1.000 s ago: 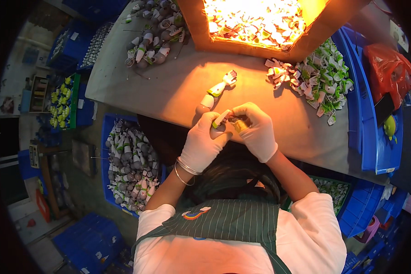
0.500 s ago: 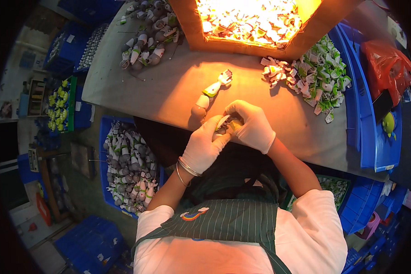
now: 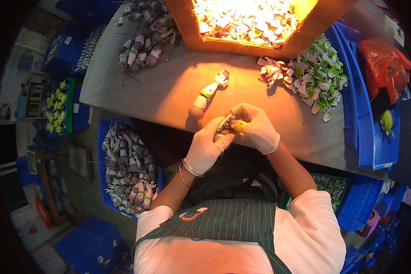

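Observation:
Both hands wear thin white gloves and meet near the table's front edge. My left hand (image 3: 204,147) is closed around a small white and grey toy part (image 3: 223,127), partly hidden by the fingers. My right hand (image 3: 259,132) pinches at the same part from the right, and a yellow tip shows on one of its digits. What exactly its fingertips grip is too small to make out. Just beyond my hands lies a toy arm (image 3: 208,91) with a white hand, a green band and a grey rounded end.
A brightly lit cardboard box (image 3: 242,48) of small pieces stands at the back. White and green pieces (image 3: 322,75) are heaped right, grey and white toy limbs (image 3: 146,41) at back left. A blue bin (image 3: 102,169) of toy limbs stands lower left; blue trays (image 3: 367,137) line the right.
My right hand's fingers have shifted at the toy part, so more of the yellow tip and the part shows. My left hand keeps its hold. The whole view has moved slightly.

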`<state>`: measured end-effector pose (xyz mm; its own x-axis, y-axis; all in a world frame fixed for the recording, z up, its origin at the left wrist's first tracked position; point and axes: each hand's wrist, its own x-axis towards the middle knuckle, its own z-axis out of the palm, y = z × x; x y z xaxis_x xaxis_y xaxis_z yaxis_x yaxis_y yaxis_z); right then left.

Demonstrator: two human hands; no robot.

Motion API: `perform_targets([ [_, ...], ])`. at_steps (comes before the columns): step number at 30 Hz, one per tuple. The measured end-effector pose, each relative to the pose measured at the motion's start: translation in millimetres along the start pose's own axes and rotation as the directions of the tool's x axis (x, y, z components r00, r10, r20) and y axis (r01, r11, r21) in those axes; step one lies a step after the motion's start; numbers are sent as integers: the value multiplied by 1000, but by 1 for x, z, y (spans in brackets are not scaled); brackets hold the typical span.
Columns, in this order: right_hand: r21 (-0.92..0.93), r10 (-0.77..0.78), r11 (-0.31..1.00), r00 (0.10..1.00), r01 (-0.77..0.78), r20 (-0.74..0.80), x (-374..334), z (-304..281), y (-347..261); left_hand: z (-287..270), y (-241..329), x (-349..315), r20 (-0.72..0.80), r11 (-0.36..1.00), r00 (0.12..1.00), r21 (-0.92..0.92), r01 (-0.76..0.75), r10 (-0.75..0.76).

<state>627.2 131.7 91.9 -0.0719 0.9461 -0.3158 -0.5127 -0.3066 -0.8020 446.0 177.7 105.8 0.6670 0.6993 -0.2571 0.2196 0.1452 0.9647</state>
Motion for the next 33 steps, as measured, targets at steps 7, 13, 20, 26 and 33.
perform_targets([
  [7, -221, -89, 972, 995, 75, -54, -4, -13, 5, 8, -11, -2, -54, 943, 961, 211, -256, 273],
  [13, -981, -715, -154, 673, 115, 191, 9, -59, -79, 9, -1, 2, 3, 918, 990, -373, 133, -142],
  [20, -979, -579, -192, 798, 68, 169, 4, -96, -56, 5, -7, 1, 61, 896, 984, -406, 178, -168],
  [26, -955, -579, -291, 787, 47, 215, 17, -86, -64, 12, 1, 8, 113, 908, 982, -375, 186, -154],
  [33, -982, -642, 76, 762, 174, 85, 2, -78, -52, 20, 3, 13, 106, 857, 983, -481, 182, -149],
])
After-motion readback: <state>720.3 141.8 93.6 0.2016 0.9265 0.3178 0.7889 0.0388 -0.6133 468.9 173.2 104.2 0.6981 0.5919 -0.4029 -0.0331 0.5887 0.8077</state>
